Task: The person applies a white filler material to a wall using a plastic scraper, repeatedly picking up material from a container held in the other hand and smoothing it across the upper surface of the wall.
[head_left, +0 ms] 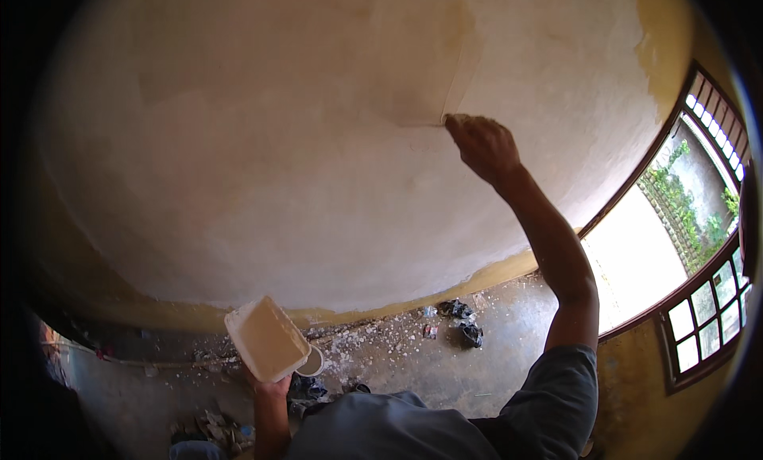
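My right hand point(485, 146) is raised at a wall point(278, 182) coated in pale, patchy filler. Its fingers are closed on a thin, flat putty scraper point(425, 125), seen almost edge-on against the coating. A fine raised line of filler runs up the wall from beside that hand. Lower down and to the left, my left hand point(272, 387) grips a rectangular plastic tub point(241, 341) from underneath. Tilted toward the wall, the tub has a cream-coloured surface inside; I cannot tell how much paste it holds.
Behind the tub a white round bucket point(313, 361) stands on the floor point(493, 373). White crumbs point(358, 341) and black plastic bags point(470, 334) lie along the wall's foot. Cardboard scraps point(214, 428) are at lower left. A bright doorway point(636, 245) and barred window point(707, 317) are on the right.
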Available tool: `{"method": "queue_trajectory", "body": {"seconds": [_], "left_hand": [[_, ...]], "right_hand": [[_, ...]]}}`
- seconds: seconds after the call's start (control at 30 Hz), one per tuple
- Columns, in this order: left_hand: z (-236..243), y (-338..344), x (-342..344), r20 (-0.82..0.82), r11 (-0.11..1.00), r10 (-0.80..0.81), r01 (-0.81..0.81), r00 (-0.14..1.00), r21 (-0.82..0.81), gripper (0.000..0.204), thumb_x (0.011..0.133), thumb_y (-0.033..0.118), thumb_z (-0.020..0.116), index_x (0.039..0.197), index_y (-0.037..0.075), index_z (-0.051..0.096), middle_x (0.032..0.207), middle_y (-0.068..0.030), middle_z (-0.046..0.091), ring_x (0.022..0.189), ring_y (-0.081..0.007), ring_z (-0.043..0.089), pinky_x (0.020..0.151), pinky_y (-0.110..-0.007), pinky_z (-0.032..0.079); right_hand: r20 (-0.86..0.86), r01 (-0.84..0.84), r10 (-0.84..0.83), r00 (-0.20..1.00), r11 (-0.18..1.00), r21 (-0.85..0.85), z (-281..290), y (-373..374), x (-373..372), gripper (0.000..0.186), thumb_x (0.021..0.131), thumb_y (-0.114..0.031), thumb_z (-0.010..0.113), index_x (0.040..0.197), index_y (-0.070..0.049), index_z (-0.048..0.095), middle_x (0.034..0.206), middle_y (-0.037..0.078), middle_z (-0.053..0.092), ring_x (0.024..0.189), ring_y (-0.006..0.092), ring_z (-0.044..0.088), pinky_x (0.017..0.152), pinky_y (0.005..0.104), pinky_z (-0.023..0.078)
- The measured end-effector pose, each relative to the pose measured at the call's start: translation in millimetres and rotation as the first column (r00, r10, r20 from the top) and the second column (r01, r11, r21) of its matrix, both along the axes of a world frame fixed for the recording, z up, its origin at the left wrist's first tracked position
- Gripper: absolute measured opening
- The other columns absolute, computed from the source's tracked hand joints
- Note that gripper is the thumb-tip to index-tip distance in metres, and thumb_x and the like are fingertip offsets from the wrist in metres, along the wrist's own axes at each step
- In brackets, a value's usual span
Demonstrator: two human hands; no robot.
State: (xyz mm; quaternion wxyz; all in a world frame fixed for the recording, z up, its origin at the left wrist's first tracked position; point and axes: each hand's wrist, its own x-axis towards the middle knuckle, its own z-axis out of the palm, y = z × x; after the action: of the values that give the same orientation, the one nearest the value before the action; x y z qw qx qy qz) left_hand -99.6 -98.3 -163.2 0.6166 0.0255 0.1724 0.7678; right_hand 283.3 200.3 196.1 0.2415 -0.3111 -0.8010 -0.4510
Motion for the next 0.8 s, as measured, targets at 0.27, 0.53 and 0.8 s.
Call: {"method": "queue_trajectory", "body": {"seconds": [0.27,0.53,0.8], "left_hand": [[-10.4,-0.6,2.0,0.02,1.0,0.009,-0.009,1.0,-0.01,0.055,0.097,0.053,0.047,0.135,0.014,0.056,0.132,-0.0064,0.061,0.123,-0.0298,0.058,0.103,-0.052,0.047],[-16.0,13.3,11.4,0.034,0.997,-0.044,0.042,0.998,0.063,0.056,0.096,0.054,0.048,0.135,0.014,0.056,0.133,-0.0065,0.061,0.123,-0.0297,0.058,0.103,-0.051,0.048],[20.2,21.7,25.6,0.072,0.999,-0.041,0.039,0.997,0.031,0.056,0.097,0.053,0.047,0.135,0.014,0.056,0.131,-0.0074,0.063,0.121,-0.0302,0.06,0.103,-0.051,0.048]], "right_hand": [[-0.164,0.056,-0.02,0.986,0.975,0.217,225.6,19.9,4.8,0.036,0.086,-0.011,0.068,0.121,-0.004,0.059,0.102,0.016,0.072,0.091,0.0369,0.068,0.077,0.0407,0.056],[-0.919,-0.869,0.393,0.031,0.465,0.169,278.9,7.7,-28.3,0.012,0.093,-0.012,0.068,0.104,-0.009,0.069,0.089,0.006,0.072,0.074,0.017,0.07,0.06,0.0313,0.057],[-0.996,-0.328,0.064,-0.057,0.941,0.079,194.3,87.7,72.1,0.033,0.09,-0.018,0.067,0.107,0.01,0.065,0.1,0.019,0.072,0.075,0.0224,0.072,0.062,0.0324,0.06]]}}
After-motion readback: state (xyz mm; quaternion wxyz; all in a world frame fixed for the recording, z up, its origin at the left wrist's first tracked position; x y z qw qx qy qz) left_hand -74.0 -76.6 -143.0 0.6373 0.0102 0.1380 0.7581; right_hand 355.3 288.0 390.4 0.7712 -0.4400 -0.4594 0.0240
